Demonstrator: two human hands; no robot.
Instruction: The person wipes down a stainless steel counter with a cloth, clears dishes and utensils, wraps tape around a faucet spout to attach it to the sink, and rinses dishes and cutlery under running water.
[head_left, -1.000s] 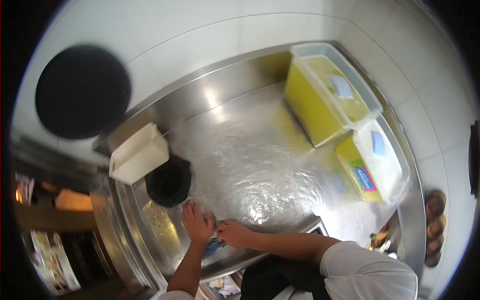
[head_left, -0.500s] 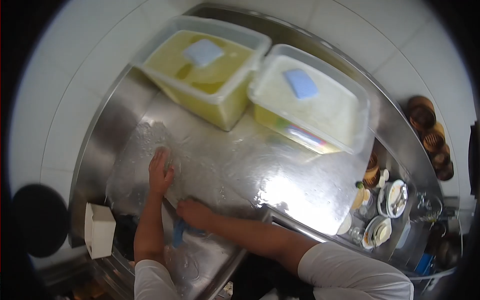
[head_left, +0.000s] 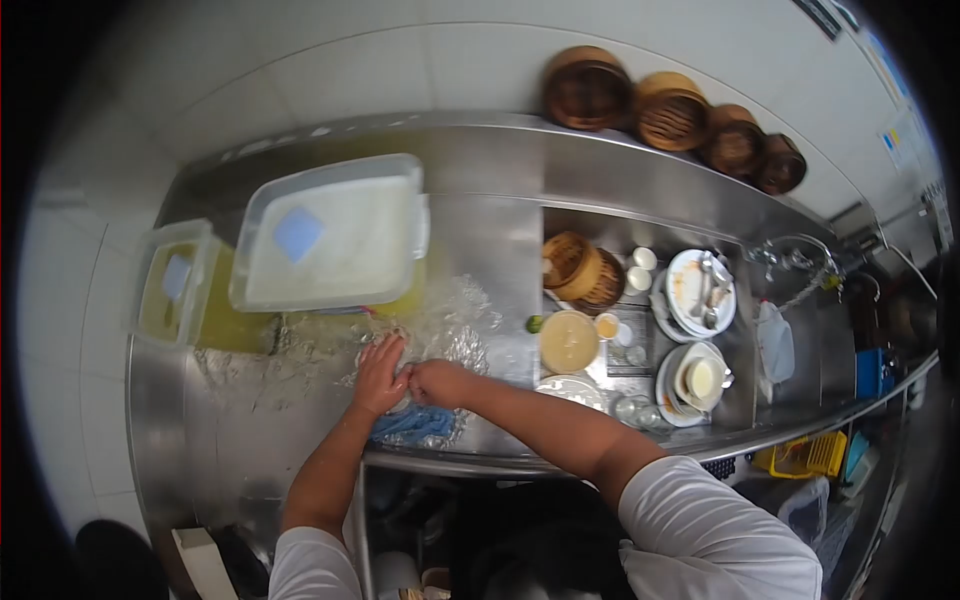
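Note:
My left hand [head_left: 380, 377] lies over the wet steel counter [head_left: 260, 420], its fingers stretched forward. Close beside it, my right hand [head_left: 441, 384] is closed in a fist; what it grips is hidden, though something pale shows below the two hands. A wet blue cloth [head_left: 413, 426] lies crumpled on the counter just under my hands. Water [head_left: 465, 318] ripples and splashes around them. Beyond my hands stands a clear tub [head_left: 330, 300] of cloudy, foamy liquid with a blue pad [head_left: 298, 234] on top. A second tub [head_left: 205, 240] with yellow liquid is to its left.
Right of the counter, a sink holds stacked plates [head_left: 702, 290] with spoons, bowls [head_left: 698, 380], bamboo steamers [head_left: 572, 268], cups and glasses. Several more steamers [head_left: 672, 112] line the back ledge. A faucet [head_left: 800, 255] is at the right. A yellow basket [head_left: 805, 456] sits below.
The view has swung right, bringing the sink fully into sight. My hands are now closer together, beside the blue cloth, with water splashing around them. The tubs appear further left.

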